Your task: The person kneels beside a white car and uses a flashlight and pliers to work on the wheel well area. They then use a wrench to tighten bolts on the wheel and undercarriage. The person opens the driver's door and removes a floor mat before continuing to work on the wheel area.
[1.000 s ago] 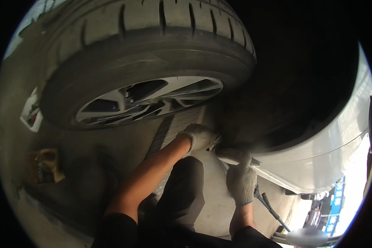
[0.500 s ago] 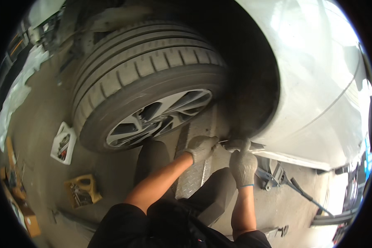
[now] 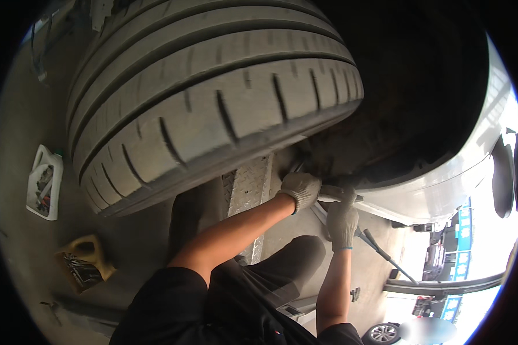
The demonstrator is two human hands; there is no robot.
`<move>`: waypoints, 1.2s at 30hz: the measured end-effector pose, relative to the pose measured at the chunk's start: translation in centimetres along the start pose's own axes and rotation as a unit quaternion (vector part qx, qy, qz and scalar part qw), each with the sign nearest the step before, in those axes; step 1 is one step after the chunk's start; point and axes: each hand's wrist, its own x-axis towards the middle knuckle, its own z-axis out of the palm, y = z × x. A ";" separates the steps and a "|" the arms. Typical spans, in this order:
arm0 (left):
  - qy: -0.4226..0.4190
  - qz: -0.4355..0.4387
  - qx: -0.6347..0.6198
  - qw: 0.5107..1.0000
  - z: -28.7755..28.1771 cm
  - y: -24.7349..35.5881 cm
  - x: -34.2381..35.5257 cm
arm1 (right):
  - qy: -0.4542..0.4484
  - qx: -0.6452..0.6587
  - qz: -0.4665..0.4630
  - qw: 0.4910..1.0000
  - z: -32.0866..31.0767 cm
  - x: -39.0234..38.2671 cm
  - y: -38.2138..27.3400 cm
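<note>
A car tyre (image 3: 213, 109) fills the upper middle, above my hands at the lower corner of the dark wheel well (image 3: 414, 103) beside a white body panel (image 3: 420, 201). My left hand (image 3: 300, 190), in a knit glove, is closed near a thin dark piece (image 3: 296, 168) under the tyre; what it grips is unclear. My right hand (image 3: 342, 221), also gloved, is closed at the lower front corner of the white panel, its fingertips on a pale strip-like piece (image 3: 328, 194) there. I cannot make out exactly what it holds.
A diamond-plate metal strip (image 3: 250, 195) lies below. A cut white jug (image 3: 43, 184) and a cut gold jug (image 3: 83, 259), both holding small items, stand at left. A long-handled floor jack (image 3: 385, 256), lift arm (image 3: 443, 286) and another wheel (image 3: 383, 333) are at right.
The view shifted down and back over the last second, now showing more tread and less wheel face. My left hand moved slightly closer to my right, which stays at the panel corner.
</note>
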 end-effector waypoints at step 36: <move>0.004 -0.004 0.004 1.000 -0.6 1.1 1.8 | 0.052 0.016 -0.077 0.996 0.9 0.0 0.3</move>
